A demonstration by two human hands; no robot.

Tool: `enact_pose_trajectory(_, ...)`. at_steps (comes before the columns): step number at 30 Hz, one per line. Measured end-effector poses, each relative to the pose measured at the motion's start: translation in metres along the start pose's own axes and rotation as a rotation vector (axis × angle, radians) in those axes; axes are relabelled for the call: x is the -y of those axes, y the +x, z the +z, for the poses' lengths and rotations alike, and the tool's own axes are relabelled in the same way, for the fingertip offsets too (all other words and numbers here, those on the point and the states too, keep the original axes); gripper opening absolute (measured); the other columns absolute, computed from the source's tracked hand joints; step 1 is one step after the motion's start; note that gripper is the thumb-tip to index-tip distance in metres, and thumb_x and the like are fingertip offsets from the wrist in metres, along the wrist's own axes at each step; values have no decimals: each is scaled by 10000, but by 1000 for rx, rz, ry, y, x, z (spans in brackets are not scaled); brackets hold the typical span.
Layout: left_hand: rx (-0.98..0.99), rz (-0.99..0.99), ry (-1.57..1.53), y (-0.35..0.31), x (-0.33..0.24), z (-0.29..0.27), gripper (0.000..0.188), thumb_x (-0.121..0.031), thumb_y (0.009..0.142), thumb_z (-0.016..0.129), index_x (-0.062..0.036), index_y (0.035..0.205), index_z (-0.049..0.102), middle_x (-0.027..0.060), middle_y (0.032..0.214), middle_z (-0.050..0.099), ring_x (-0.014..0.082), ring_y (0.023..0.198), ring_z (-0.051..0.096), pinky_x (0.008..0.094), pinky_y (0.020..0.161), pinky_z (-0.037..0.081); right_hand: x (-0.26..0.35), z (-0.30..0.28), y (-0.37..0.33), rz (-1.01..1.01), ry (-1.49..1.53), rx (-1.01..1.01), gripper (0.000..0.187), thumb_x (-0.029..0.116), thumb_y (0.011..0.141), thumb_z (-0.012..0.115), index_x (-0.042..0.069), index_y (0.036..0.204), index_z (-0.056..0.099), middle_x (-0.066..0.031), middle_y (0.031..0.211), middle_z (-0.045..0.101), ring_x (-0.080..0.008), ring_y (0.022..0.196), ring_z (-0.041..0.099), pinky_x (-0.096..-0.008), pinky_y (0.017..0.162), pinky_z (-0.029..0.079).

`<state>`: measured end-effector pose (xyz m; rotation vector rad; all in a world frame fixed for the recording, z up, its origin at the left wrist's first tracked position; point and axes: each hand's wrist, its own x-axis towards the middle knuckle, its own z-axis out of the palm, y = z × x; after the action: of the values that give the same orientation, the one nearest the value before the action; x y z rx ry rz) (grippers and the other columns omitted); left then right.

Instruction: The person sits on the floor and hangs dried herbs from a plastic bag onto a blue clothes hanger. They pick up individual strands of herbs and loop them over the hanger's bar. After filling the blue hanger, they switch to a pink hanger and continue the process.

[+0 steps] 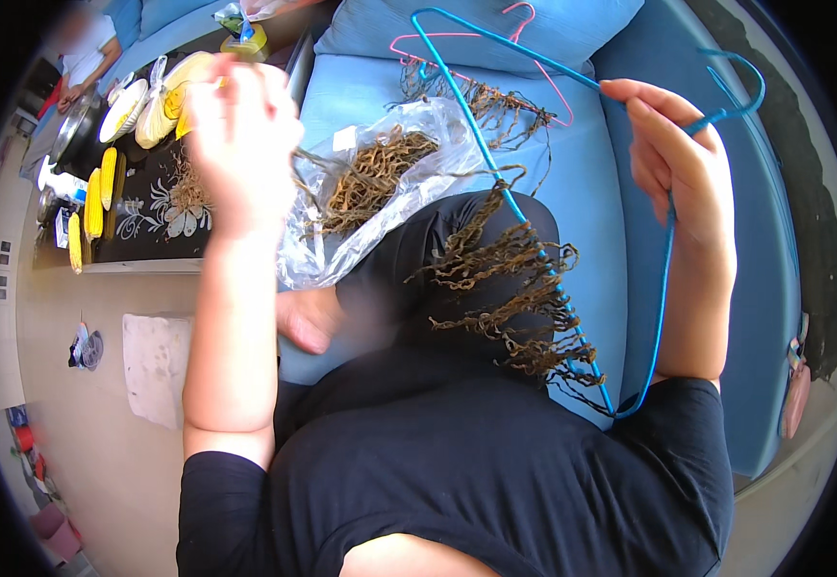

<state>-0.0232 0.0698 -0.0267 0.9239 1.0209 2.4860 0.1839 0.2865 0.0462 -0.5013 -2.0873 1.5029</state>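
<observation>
My right hand [678, 159] is closed around a blue wire clothes hanger [476, 130], near its hook. Brown, twisted dried strands [519, 317] hang in a row along the hanger's long bar, over my lap. My left hand [245, 144] is raised at the left and blurred by motion. Its fingers look closed, and a dried strand stretches from it toward the hanger's bar. Between my hands, a clear plastic bag [308, 255] lies spread on the sofa with a heap of dried strands [380, 178] in it. What the left fingertips do is hard to make out.
A pink hanger [558, 96] with more strands lies against the blue sofa cushion [495, 34]. On the dark table [154, 252] are corn cobs [94, 204], a white basket [125, 111] and loose strands. Another person [91, 58] sits beyond it. A pale stool [154, 370] stands below.
</observation>
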Motion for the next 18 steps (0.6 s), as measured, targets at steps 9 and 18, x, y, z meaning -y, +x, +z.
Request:
enact_pose_trajectory(9,-548,62,232,27,21,-54,127,-211,901,444,-105,843,405,-21,634,424,52,429,310,197,359,220,-6,-12,4,30,-5,-78,233,163,830,532,0,962,632,68,454,365,-5,371,274,-173,370,174)
enact_pose_trajectory(18,-389,-34,178,19,20,-46,230,-257,916,439,-41,969,498,-10,655,430,59,440,299,188,384,225,-20,-15,10,51,33,-82,229,135,862,518,-34,999,588,67,466,334,-3,342,253,-162,350,184)
